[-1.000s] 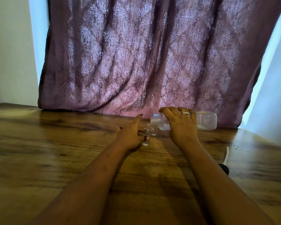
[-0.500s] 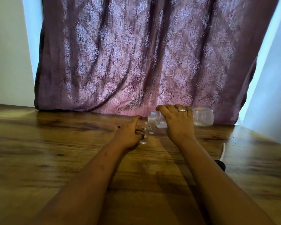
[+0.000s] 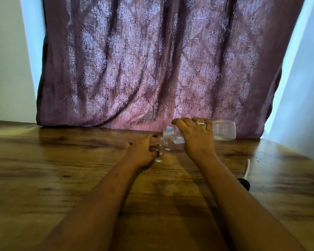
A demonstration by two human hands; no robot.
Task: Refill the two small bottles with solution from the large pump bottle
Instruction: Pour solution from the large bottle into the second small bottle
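Mid-pour, my right hand [image 3: 197,138] wraps the tipped big bottle [image 3: 225,130], its mouth over the small bottle [image 3: 159,155] my left hand [image 3: 143,151] pinches; next I'd tilt slowly, steadily.

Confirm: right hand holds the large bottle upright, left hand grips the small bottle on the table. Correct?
Not upright. In the head view the right hand holds the large bottle tipped onto its side, neck pointing toward the small bottle. The left hand does grip the small bottle on the table.
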